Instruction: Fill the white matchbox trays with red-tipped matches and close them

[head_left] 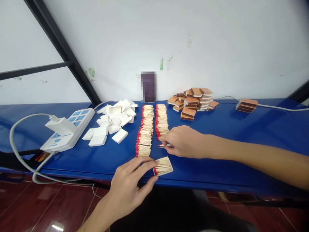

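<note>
My left hand (135, 182) grips the left end of a white matchbox tray (172, 167) between thumb and fingers, near the table's front edge. Red-headed matches (163, 166) fill that tray. Just behind it, my right hand (181, 141) is closed in a pinch on a few matches (162, 146), their red heads pointing left. They are at the near end of the right row of matches (161, 119). A second, longer row of matches (145, 132) lies to the left, also with heads to the left.
White trays (116, 119) lie heaped on the left, beside a power strip (72, 129) with a plugged-in charger and looping cable. Brown matchboxes (193, 100) are piled at the back right, with a small stack (246, 105) farther right. A blurred dark rectangle (149, 87) stands against the wall.
</note>
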### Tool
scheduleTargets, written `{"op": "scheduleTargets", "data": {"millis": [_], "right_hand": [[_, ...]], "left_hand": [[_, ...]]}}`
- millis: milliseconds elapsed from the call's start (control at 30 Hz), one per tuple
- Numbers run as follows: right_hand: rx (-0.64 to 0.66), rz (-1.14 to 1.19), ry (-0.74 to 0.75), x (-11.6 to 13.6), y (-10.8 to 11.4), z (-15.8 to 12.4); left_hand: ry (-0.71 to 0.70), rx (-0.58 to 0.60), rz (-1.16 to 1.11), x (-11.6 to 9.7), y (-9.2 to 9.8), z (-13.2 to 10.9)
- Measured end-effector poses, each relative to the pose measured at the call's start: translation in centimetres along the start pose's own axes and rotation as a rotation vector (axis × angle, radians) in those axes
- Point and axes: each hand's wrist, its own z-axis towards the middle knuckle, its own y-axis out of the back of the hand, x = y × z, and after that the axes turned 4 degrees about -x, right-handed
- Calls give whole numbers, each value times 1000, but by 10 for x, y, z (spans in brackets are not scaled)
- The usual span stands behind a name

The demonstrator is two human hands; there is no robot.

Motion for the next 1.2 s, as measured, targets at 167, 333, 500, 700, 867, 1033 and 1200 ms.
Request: {"op": "scheduleTargets", "data": {"millis": [167,333,500,700,867,1033,1200], "right_hand": [[7,-3,5,-3,0,0],[17,19,25,-9,3,-2],[9,2,15,-13,5,0],[8,65,11,-14,2,4],[-16,45,0,-17,1,4],[-47,66,0,-20,2,5],[-57,56,22,-20,1,8]], "left_hand": [[-4,-10,5,1,-1,1],[-17,-8,20,0,-1,2],[-32,-24,47,1,-2,1],[-57,-35,54,2,-3,0],[-59,-40,73,1,-3,0],[-65,-45,75,1,-3,-2],[-77,-53,86,2,-4,-2]]}}
